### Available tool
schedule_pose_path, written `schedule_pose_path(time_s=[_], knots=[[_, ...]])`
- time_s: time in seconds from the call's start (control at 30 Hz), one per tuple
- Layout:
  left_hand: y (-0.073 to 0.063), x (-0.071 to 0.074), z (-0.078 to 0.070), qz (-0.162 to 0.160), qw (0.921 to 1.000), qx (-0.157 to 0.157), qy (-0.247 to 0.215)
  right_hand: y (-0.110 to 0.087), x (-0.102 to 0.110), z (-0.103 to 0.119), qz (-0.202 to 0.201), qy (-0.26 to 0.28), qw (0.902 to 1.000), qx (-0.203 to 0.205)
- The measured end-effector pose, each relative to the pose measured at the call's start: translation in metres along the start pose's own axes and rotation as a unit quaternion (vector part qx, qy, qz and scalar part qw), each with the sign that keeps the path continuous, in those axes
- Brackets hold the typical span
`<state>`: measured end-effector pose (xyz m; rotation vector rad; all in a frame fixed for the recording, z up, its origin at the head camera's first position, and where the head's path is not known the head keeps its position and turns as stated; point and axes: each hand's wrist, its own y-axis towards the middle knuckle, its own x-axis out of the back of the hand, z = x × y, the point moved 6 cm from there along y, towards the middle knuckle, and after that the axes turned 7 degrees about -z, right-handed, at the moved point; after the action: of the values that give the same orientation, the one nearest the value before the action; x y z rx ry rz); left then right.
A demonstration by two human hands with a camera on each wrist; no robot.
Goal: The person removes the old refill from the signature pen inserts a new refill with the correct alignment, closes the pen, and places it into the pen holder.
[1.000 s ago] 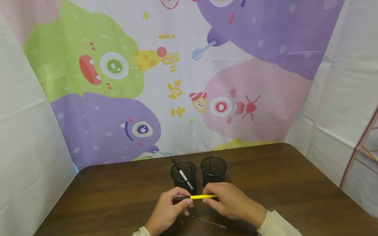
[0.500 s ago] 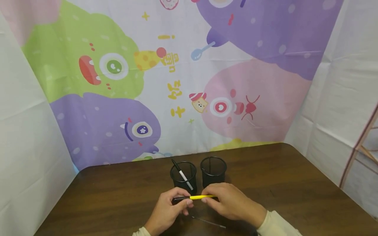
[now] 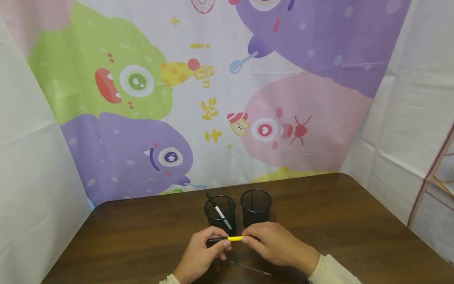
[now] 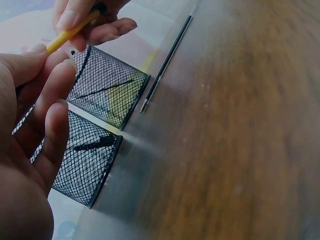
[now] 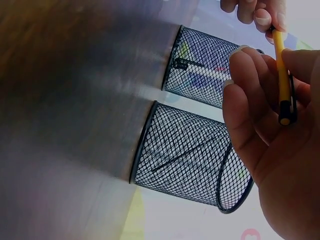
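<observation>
Both hands hold one yellow-and-black pen [image 3: 235,238] level above the table, in front of two mesh cups. My left hand [image 3: 199,252] pinches its black end between thumb and fingers. The yellow barrel is pinched by my right hand [image 3: 280,244], whose fingers cover much of it. In the right wrist view, the pen's black clip end [image 5: 286,112] lies inside the right palm. Below the hands, a thin pen refill [image 3: 251,268] lies on the table. The left wrist view shows the refill's pointed metal tip [image 4: 144,106].
Behind the left hand stands a black mesh pen cup [image 3: 213,224] with a black-and-white marker [image 3: 221,215] leaning in it. A second mesh cup [image 3: 256,218] is to its right. A cartoon-printed cloth [image 3: 220,165] hangs along the table's [image 3: 142,221] back edge.
Less of the yellow barrel shows between the hands now, with the right fingers covering more of it. The left hand, cups and refill have hardly moved.
</observation>
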<state>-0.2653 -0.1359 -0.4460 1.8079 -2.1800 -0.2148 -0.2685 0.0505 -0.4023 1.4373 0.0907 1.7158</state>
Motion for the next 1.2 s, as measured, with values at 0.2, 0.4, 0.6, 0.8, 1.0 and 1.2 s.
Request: schedule_pose_path(time_s=[0.2,0.4,0.6,0.8,1.0,1.2], knots=[[0.0014,0.0,-0.0004,0.004,1.0,-0.007,0.005,-0.0001,0.0002,-0.0019,0.005,0.0,0.9998,-0.017],[0.0028,0.0014,-0.0026,-0.002,0.9999,-0.007,0.009,0.0001,0.0034,-0.0033,-0.006,0.015,0.9993,-0.035],[0.0031,0.0017,-0.0036,-0.004,0.9999,-0.002,0.011,0.0005,0.0048,-0.0027,-0.02,0.005,0.9993,-0.033],[0.0001,0.0009,-0.0012,0.003,0.9999,0.003,0.01,-0.0012,0.0017,-0.0019,-0.011,0.012,0.9994,-0.029],[-0.0024,-0.0003,0.0012,0.01,0.9998,-0.003,0.015,-0.0052,-0.0015,-0.0008,-0.012,0.019,0.9996,-0.018],[-0.0007,0.0005,0.0005,0.005,0.9998,-0.006,0.019,-0.0036,-0.0009,-0.002,-0.016,0.014,0.9997,-0.009]])
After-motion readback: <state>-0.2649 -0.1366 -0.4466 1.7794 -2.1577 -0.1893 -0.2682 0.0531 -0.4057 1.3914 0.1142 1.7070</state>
